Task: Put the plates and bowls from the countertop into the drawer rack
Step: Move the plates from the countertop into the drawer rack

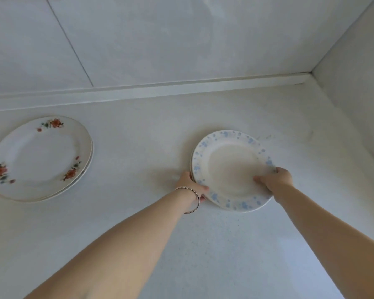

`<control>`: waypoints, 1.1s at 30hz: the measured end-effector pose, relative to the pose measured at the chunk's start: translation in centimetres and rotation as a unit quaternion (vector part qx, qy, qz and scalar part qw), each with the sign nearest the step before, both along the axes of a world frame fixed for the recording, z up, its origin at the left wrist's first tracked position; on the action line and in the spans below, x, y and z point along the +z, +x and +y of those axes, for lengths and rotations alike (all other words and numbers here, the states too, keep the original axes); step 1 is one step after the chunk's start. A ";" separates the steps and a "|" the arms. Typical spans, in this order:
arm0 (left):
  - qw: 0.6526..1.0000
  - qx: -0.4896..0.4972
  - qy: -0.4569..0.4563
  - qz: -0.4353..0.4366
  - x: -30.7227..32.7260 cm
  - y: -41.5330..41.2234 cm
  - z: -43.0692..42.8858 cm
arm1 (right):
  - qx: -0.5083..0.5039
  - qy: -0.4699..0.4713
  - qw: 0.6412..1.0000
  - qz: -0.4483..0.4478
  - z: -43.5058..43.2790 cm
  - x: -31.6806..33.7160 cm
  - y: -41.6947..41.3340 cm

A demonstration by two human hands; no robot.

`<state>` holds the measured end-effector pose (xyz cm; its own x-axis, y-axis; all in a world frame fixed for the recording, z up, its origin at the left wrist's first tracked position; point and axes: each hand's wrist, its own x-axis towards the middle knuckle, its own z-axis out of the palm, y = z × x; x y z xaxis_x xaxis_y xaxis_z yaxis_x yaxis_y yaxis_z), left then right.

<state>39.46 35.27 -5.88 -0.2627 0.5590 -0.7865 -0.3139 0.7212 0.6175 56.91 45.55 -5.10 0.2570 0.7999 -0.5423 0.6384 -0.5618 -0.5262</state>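
A white plate with a blue speckled rim (227, 167) lies on the countertop right of centre, on top of at least one more plate whose edge shows at its left. My left hand (191, 184), with a bracelet on the wrist, grips the stack's left edge. My right hand (274, 179) grips the top plate's right rim, fingers curled into its bowl. At the far left lies a stack of white plates with red flowers (39, 158), untouched. The drawer rack is out of view.
The pale countertop (203, 244) runs back to a white tiled wall (160, 39). A side wall (358, 72) closes the corner at the right. No other objects stand near the plates.
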 end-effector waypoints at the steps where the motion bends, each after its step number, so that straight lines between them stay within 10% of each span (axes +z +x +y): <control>1: 1.000 0.009 0.001 -0.014 0.3 -0.3 -0.4 | -0.018 -0.005 0.999 0.027 -0.4 0.2 0.1; 33: 0.972 0.186 -0.129 0.068 4.9 -21.0 -76.5 | 0.380 -0.131 0.909 0.110 -66.7 1.7 -23.0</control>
<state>18.49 -41.18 -0.97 -0.5196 0.1945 -0.8319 -0.5108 0.7098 0.4850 33.86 -21.12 -3.44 -0.4531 0.5381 -0.7107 0.7900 -0.1270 -0.5998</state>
